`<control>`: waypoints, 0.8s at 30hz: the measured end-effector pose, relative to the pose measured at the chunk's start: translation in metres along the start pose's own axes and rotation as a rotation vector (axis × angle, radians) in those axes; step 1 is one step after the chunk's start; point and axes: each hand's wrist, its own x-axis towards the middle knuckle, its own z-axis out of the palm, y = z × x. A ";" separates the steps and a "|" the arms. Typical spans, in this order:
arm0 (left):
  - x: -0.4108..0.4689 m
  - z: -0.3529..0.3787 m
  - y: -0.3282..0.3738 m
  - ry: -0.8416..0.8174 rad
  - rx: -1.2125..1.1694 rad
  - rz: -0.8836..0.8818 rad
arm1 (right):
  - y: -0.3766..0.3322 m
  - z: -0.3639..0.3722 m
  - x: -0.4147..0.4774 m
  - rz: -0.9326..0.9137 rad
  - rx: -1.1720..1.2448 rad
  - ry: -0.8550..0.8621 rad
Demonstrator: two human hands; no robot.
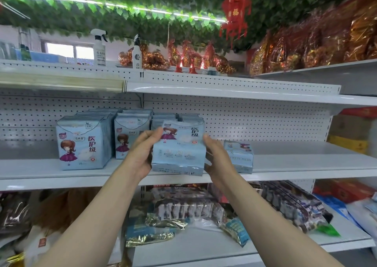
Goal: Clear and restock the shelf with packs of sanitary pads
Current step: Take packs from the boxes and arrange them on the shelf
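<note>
The left hand (142,150) and right hand (217,156) curl their fingers round the two sides of a pale-blue pack (179,146), held just in front of the white metal shelf (295,162). Standing packs (83,142) fill rows at the shelf's left. A lone pack (239,156) on the right seems to lie flat. Plastic leaves (142,7) cover the ceiling.

A pale blue pack (178,148), printed with a girl in a purple dress, is hanging upright before the white shelf (295,164), the left hand (142,150) and right hand (216,156) gripping its sides. Matching packs (82,142) are standing in rows on the shelf's left part, and a sideways pack (238,156) is lying just right of the held one.
</note>
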 end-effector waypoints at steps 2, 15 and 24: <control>0.000 -0.003 -0.004 -0.004 -0.025 0.081 | 0.007 0.001 0.005 0.021 -0.014 0.004; 0.007 -0.032 -0.001 -0.111 0.164 0.116 | 0.019 0.014 0.027 0.013 0.080 -0.128; 0.019 -0.070 0.032 0.083 0.520 0.200 | 0.034 0.055 0.058 -0.096 -0.199 -0.250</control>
